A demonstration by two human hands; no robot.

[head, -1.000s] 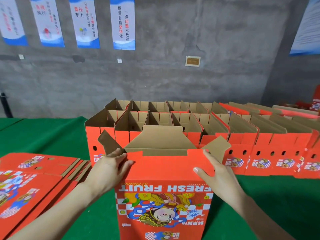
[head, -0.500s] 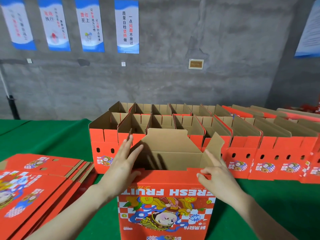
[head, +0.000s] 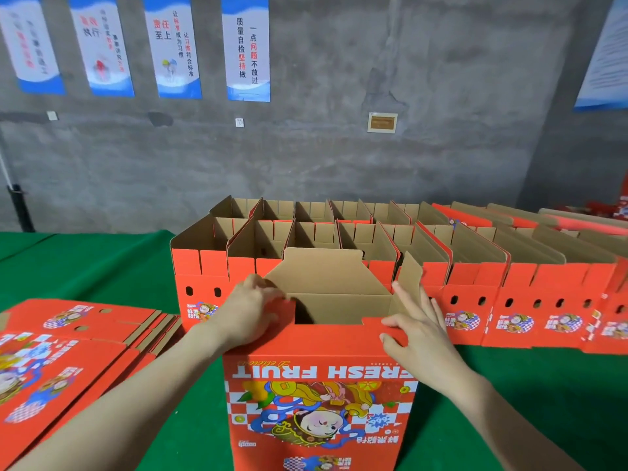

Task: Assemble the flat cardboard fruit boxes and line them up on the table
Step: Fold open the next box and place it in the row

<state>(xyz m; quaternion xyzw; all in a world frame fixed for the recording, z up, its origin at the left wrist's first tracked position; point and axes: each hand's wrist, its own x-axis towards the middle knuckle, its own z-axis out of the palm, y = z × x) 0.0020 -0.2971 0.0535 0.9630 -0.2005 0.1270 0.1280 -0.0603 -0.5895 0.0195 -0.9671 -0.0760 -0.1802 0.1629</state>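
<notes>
The person is folding in the top flaps of a box (head: pixel 319 402). It is standing on the green worktop (head: pixel 102 266), right in front of them, near the rows of made boxes (head: pixel 475 266).

Next, I think, the big back flap (head: pixel 323 273) is going to need a push down over both side flaps.

The left hand (head: pixel 249 314) is curling its fingers over the left side flap, which is hiding under it, so its grip is closed on that flap. The right hand (head: pixel 421 331) is lying open with fingers straight and spread. It is gripping nothing and only pressing by the right side flap (head: pixel 409 277).
</notes>
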